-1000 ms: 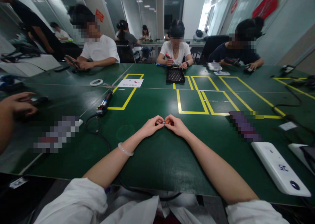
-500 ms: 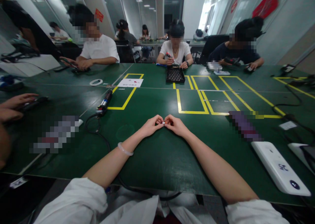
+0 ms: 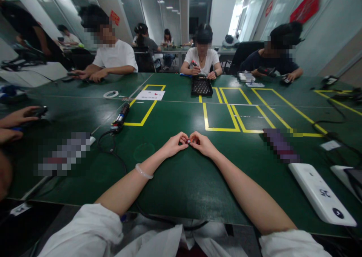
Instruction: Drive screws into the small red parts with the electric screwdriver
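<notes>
My left hand (image 3: 175,144) and my right hand (image 3: 201,143) meet at the fingertips above the green table (image 3: 181,181). Pinched between them is a small part (image 3: 189,141) with orange and pale bits showing; it is too small to name. Both hands are closed on it, thumbs nearest me, and the fingers hide most of it. A translucent bracelet (image 3: 143,171) circles my left wrist.
A tool with a black cable (image 3: 121,117) lies left of my hands. White power bank (image 3: 321,195) and blurred phone (image 3: 281,146) lie right; another blurred phone (image 3: 68,151) lies left. Yellow tape (image 3: 222,129) marks the table. Across, a person works over a black tray (image 3: 201,91).
My hands stay in nearly the same place; the small part between my fingertips looks slightly turned. At the left, a co-worker's hand has shifted with a dark object.
</notes>
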A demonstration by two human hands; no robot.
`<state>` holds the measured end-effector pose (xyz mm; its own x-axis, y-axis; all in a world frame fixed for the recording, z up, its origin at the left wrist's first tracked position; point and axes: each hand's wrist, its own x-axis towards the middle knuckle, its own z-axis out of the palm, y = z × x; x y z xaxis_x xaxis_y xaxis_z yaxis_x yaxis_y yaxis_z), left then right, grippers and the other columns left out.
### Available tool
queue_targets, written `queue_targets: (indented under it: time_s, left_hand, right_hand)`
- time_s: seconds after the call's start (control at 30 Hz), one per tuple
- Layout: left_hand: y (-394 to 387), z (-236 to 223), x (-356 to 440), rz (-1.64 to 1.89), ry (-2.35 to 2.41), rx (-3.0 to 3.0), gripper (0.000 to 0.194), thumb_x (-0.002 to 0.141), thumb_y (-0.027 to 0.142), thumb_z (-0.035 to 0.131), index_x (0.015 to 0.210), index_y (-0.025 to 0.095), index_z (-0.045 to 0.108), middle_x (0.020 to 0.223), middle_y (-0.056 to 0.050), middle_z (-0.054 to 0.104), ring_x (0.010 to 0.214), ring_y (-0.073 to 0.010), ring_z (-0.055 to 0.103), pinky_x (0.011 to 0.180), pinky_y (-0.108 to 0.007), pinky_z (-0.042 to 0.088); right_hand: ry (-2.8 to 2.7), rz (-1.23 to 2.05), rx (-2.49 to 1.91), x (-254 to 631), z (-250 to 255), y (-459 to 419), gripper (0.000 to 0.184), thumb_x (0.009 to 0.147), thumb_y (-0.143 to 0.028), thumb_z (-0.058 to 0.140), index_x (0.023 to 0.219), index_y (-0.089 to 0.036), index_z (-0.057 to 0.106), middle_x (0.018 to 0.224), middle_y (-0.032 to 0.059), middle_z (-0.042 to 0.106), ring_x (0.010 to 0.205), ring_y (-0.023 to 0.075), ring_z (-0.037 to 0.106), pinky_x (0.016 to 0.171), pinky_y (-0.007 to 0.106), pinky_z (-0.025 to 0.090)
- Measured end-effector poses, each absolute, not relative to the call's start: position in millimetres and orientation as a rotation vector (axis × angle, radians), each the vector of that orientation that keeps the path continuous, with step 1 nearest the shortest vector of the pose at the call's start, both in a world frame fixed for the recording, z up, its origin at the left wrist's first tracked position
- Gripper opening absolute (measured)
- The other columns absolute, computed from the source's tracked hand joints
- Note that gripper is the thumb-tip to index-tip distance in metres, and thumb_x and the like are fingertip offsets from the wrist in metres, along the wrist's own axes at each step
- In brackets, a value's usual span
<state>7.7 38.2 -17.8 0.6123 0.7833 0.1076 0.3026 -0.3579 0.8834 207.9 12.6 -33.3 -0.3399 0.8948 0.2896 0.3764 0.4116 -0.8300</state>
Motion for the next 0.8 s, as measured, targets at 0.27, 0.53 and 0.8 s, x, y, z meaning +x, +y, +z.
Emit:
queue_targets:
  time_s: [0.27, 0.53, 0.8]
  left_hand:
    - [42, -14, 4, 0.615, 0.813, 1.901, 0.042, 0.076, 0.026, 0.068, 0.113, 0.015, 0.053, 0.102, -0.007, 0.063, 0.089, -0.0156, 0.062, 0.085, -0.034, 0.049]
    - [118, 16, -98, 0.649, 1.573, 2.188, 0.061, 0.074, 0.046, 0.068, 0.123, 0.012, 0.052, 0.126, -0.015, 0.054, 0.121, -0.0306, 0.049, 0.104, -0.046, 0.039]
    - [137, 16, -229, 0.379, 2.428, 1.905, 0.067, 0.081, 0.057, 0.056, 0.126, 0.008, 0.049, 0.132, -0.025, 0.049, 0.124, -0.0462, 0.044, 0.094, -0.058, 0.038]
  right_hand:
    - [-1.871, 0.91, -1.065, 208, -36, 13, 0.017, 0.082, -0.028, 0.06, 0.095, -0.019, 0.054, 0.077, -0.0019, 0.058, 0.061, 0.0108, 0.05, 0.059, 0.023, 0.039]
    - [-1.845, 0.952, -1.064, 207, -33, 11, 0.017, 0.083, -0.029, 0.059, 0.094, -0.019, 0.053, 0.078, -0.0015, 0.058, 0.061, 0.0101, 0.05, 0.059, 0.022, 0.04]
    - [-1.853, 0.956, -1.085, 206, -32, 11, 0.017, 0.083, -0.029, 0.06, 0.095, -0.019, 0.053, 0.075, -0.0024, 0.057, 0.062, 0.0104, 0.05, 0.061, 0.023, 0.04]
